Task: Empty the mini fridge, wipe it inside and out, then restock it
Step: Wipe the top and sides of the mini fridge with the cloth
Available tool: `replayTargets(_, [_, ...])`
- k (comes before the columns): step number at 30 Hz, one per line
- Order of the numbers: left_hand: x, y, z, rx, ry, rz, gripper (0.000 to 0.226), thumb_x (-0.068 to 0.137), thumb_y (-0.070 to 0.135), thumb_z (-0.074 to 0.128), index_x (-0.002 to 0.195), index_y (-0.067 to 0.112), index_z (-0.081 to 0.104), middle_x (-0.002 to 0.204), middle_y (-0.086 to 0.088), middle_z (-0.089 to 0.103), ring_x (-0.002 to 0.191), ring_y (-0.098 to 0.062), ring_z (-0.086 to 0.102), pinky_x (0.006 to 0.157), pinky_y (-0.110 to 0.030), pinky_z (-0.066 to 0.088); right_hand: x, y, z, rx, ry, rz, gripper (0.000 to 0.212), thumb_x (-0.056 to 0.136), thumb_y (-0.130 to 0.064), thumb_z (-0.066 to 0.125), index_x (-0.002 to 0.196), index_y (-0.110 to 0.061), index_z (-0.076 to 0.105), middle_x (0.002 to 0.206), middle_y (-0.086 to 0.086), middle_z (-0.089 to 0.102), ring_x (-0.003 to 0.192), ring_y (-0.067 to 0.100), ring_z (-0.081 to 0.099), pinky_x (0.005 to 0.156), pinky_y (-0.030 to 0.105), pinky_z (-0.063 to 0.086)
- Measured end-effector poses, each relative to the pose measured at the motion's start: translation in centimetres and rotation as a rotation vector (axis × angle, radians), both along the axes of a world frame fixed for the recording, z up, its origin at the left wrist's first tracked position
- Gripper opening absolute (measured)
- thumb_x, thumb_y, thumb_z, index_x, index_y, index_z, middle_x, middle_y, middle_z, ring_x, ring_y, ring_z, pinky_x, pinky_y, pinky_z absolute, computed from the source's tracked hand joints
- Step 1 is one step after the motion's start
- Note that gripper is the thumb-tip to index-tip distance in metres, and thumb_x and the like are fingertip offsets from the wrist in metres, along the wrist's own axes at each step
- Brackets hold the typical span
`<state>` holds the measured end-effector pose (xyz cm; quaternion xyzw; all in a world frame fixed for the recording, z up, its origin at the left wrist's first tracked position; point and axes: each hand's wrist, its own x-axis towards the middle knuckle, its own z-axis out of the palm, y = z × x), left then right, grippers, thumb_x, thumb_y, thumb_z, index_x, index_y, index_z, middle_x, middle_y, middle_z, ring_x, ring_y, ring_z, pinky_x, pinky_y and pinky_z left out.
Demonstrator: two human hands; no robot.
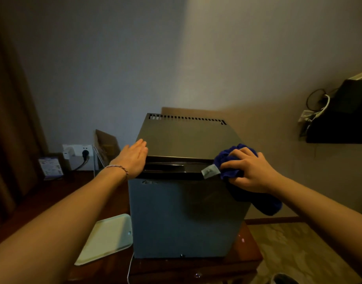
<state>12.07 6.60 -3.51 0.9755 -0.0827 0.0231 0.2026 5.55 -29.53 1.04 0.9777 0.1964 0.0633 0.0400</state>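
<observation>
A dark mini fridge (182, 214) stands on a wooden table with its door closed, vent slots along the back of its top. My left hand (133, 157) lies flat and empty on the fridge's top left front corner, fingers together. My right hand (250, 170) grips a bunched blue cloth (230, 160) against the top right front corner; a grey label sticks out of the cloth and part of it hangs down the right side.
A pale green tray (106, 238) lies on the wooden table (59, 193) left of the fridge. Behind it are a wall socket with a plug (82, 153), a small card stand (50, 166) and a leaning frame (105, 147). A dark shelf with cables (339, 113) hangs at right.
</observation>
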Motion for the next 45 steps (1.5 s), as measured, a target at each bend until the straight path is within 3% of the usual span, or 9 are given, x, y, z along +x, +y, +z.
replayTargets(4, [-1.1, -1.2, 1.4, 0.162, 0.026, 0.151, 0.056, 0.106, 0.045, 0.014, 0.155, 0.021, 0.025, 0.165, 0.007, 0.010, 0.152, -0.024, -0.007, 0.120, -0.057, 0.008, 0.4, -0.6, 0.1, -0.025, 0.015, 0.068, 0.064, 0.077, -0.070, 0.029, 0.132, -0.050, 0.053, 0.134, -0.009, 0.041, 0.127, 0.017, 0.032, 0.096, 0.045, 0.035])
replayTargets(7, [-2.2, -4.7, 2.4, 0.226, -0.056, 0.124, 0.053, 0.106, 0.043, 0.016, 0.148, 0.019, 0.037, 0.164, 0.005, 0.015, 0.152, -0.025, -0.005, 0.119, -0.060, 0.007, 1.1, -1.1, 0.5, -0.068, 0.033, 0.133, 0.047, 0.088, -0.062, 0.047, 0.134, -0.049, 0.050, 0.134, -0.009, 0.038, 0.126, 0.016, 0.031, 0.097, 0.045, 0.035])
replayTargets(14, [-2.4, -17.0, 1.1, 0.211, -0.033, -0.046, 0.056, 0.105, 0.045, 0.014, 0.157, 0.024, 0.017, 0.166, 0.009, 0.001, 0.152, -0.020, -0.009, 0.119, -0.060, -0.001, 1.6, -2.8, 1.1, -0.177, 0.011, 0.228, 0.043, 0.090, -0.058, 0.052, 0.132, -0.046, 0.050, 0.133, -0.006, 0.038, 0.123, 0.018, 0.032, 0.097, 0.048, 0.037])
replayTargets(20, [-2.4, -17.7, 0.9, 0.258, -0.009, 0.027, 0.054, 0.105, 0.046, 0.008, 0.157, 0.034, 0.007, 0.165, 0.013, 0.001, 0.152, -0.020, -0.004, 0.122, -0.051, 0.001, 2.0, -4.7, 1.8, -0.265, -0.031, 0.319, 0.041, 0.090, -0.059, 0.051, 0.126, -0.039, 0.059, 0.124, -0.004, 0.041, 0.118, 0.021, 0.035, 0.091, 0.046, 0.040])
replayTargets(26, [-2.6, -19.0, 0.9, 0.274, 0.020, 0.101, 0.056, 0.104, 0.048, 0.009, 0.158, 0.033, 0.004, 0.165, 0.012, -0.002, 0.152, -0.023, -0.005, 0.122, -0.052, -0.001, 3.1, -10.0, 0.9, -0.050, -0.026, 0.352, 0.038, 0.089, -0.061, 0.049, 0.123, -0.045, 0.058, 0.124, -0.008, 0.039, 0.111, 0.016, 0.035, 0.089, 0.042, 0.043])
replayTargets(33, [-2.6, -21.1, 1.1, 0.280, 0.051, 0.179, 0.061, 0.104, 0.051, 0.011, 0.158, 0.024, 0.005, 0.166, 0.006, -0.003, 0.152, -0.024, -0.007, 0.120, -0.057, -0.004, 4.3, -11.0, -1.9, 0.259, -0.098, 0.337, 0.051, 0.079, -0.066, 0.037, 0.120, -0.045, 0.060, 0.117, -0.007, 0.048, 0.106, 0.019, 0.040, 0.080, 0.039, 0.043])
replayTargets(36, [-1.7, -21.5, 1.7, 0.265, 0.081, 0.166, 0.061, 0.104, 0.051, 0.012, 0.158, 0.023, 0.006, 0.166, 0.006, -0.003, 0.152, -0.022, -0.006, 0.119, -0.057, -0.004, 5.3, -10.3, -1.3, 0.285, -0.085, 0.300, 0.056, 0.078, -0.066, 0.034, 0.124, -0.046, 0.058, 0.116, -0.006, 0.049, 0.108, 0.019, 0.041, 0.085, 0.042, 0.045])
replayTargets(41, [0.4, -22.0, 2.0, 0.271, 0.116, 0.140, 0.062, 0.104, 0.052, 0.012, 0.159, 0.024, 0.005, 0.166, 0.006, -0.004, 0.152, -0.022, -0.005, 0.121, -0.056, -0.002, 8.4, -9.0, -0.8, 0.260, -0.052, 0.236, 0.040, 0.090, -0.057, 0.052, 0.128, -0.047, 0.057, 0.119, -0.006, 0.049, 0.115, 0.021, 0.040, 0.091, 0.047, 0.045])
replayTargets(45, [2.7, -22.2, 2.3, 0.261, 0.128, 0.110, 0.061, 0.104, 0.051, 0.012, 0.158, 0.024, 0.007, 0.166, 0.005, -0.003, 0.152, -0.024, -0.003, 0.120, -0.057, 0.000, 10.7, -8.2, -0.5, 0.215, -0.038, 0.197, 0.040, 0.092, -0.057, 0.052, 0.131, -0.048, 0.055, 0.120, -0.005, 0.048, 0.118, 0.021, 0.039, 0.093, 0.048, 0.045])
